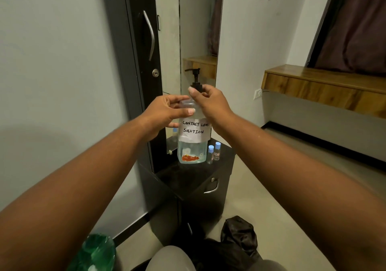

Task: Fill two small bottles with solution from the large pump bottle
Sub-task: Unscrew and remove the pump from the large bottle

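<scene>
A large clear pump bottle (192,145) with a paper label reading "CONTACT LENS SOLUTION" stands on a small black cabinet (188,176). Its black pump head (195,76) points left. My left hand (167,112) grips the bottle's shoulder from the left. My right hand (208,101) pinches the black collar at the neck, just under the pump. Two small clear bottles with blue caps (210,155) (217,150) stand close together on the cabinet, right of the large bottle, both capped and upright.
A tall mirror (198,30) rises behind the cabinet, next to a dark wardrobe door (144,41) with a metal handle. A wooden ledge (323,85) runs along the right wall. A green bag (94,254) and a black bag (238,235) lie on the floor near me.
</scene>
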